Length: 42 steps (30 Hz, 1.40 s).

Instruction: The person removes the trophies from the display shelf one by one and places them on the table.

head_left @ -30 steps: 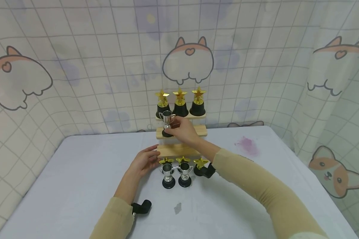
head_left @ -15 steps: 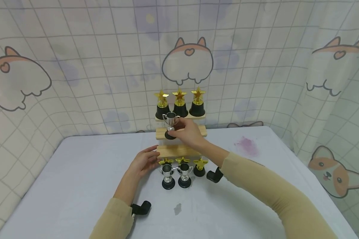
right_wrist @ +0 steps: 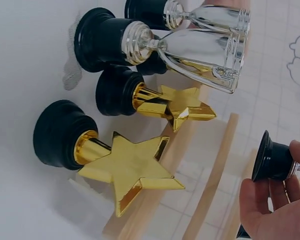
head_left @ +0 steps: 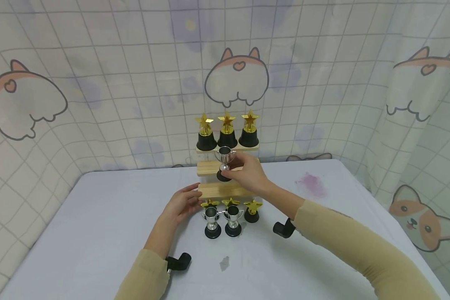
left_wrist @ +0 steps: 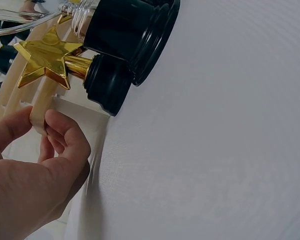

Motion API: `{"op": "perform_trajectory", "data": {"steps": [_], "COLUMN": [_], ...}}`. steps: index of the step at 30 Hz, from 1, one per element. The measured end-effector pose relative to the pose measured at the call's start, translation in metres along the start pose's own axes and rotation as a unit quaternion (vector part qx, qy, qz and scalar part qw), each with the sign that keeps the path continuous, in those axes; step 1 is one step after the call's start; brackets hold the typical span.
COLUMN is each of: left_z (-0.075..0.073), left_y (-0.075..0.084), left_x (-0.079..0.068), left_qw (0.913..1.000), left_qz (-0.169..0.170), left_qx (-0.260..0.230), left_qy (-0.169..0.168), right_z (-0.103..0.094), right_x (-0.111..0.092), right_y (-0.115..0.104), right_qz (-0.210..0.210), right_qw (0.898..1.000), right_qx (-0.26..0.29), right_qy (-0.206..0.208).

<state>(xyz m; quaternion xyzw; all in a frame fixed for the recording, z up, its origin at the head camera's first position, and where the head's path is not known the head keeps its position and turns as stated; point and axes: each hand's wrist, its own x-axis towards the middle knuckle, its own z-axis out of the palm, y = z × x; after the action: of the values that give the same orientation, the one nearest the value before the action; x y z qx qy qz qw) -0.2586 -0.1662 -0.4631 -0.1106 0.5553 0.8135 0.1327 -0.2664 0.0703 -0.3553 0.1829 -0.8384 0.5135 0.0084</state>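
Observation:
My right hand grips a small silver trophy cup by its lower part. The cup is upright in front of the middle board of a three-tier wooden shelf; in the right wrist view its black base shows beside the fingers. With thumb and fingertips, my left hand pinches the left end of the lowest board. Three gold star trophies stand on the top tier. Before the shelf, two silver cups stand on the table, with three star trophies behind and beside them.
A white cloth covers the table, with a grey patch in front and a pink stain at the right. A checked curtain with cartoon corgis hangs behind. Black camera mounts stick out from both wrists.
My right hand has moved the silver cup to the right and a little lower along the middle tier. The left hand stays at the shelf end.

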Motion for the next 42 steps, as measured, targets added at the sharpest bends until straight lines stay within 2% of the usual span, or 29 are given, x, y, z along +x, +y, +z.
{"op": "perform_trajectory", "data": {"steps": [7, 13, 21, 29, 42], "left_z": [0.000, 0.000, 0.002, 0.001, 0.001], "left_y": [-0.001, -0.001, 0.000, 0.000, 0.000], "left_x": [0.000, 0.001, 0.001, 0.000, 0.001], "left_qw": [1.0000, 1.0000, 1.0000, 1.0000, 0.9999], "left_qz": [0.001, 0.001, 0.000, -0.001, -0.004], "left_qx": [0.000, -0.002, -0.004, -0.002, 0.005], "left_qy": [0.004, 0.007, 0.004, 0.010, 0.012], "right_z": [-0.006, -0.013, -0.020, -0.026, -0.037], "right_x": [-0.008, -0.016, -0.027, -0.038, -0.063], "right_y": [0.004, 0.005, 0.004, 0.007, 0.008], "right_qz": [0.017, 0.015, 0.026, 0.013, 0.003], "right_qw": [1.000, 1.000, 0.999, 0.999, 0.999], "right_qx": [-0.010, -0.006, 0.016, 0.023, 0.043], "right_qy": [0.000, -0.003, -0.009, -0.020, -0.012]}}
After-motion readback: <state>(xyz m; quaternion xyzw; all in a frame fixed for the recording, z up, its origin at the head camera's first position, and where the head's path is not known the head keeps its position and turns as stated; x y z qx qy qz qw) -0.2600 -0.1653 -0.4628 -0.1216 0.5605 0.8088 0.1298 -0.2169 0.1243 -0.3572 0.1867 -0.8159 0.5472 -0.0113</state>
